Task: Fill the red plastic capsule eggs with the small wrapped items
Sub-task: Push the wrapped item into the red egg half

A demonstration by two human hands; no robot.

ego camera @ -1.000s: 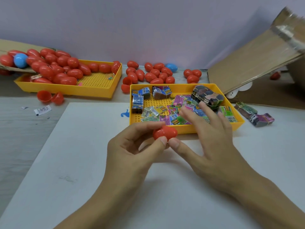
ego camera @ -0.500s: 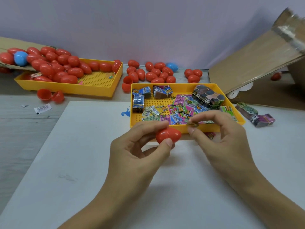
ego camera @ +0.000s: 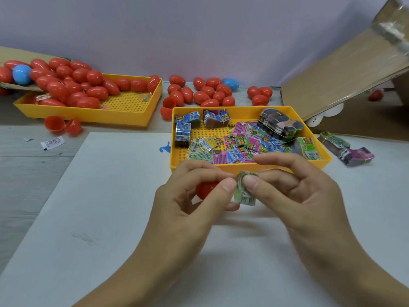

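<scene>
Red capsule egg (ego camera: pixel 207 189) gripped in our left hand (ego camera: pixel 190 202), right hand (ego camera: pixel 294 191) pinching a folded wrapped item (ego camera: pixel 244 191); we should fold it tighter mid-frame before inserting.

The egg (ego camera: pixel 207 189) is plain glossy red, and the folded wrapper (ego camera: pixel 244 191) beside it is pale green with dark print. Both trays, the near tray (ego camera: pixel 243 167) and the far tray (ego camera: pixel 124 117), are yellow with dotted, perforated floors. The loose packets (ego camera: pixel 239 147) are pink, blue, green and yellow, with barcodes. One blue egg (ego camera: pixel 230 83) sits among red ones. The mat (ego camera: pixel 110 196) is white, the table (ego camera: pixel 28 165) pale grey woodgrain.
</scene>
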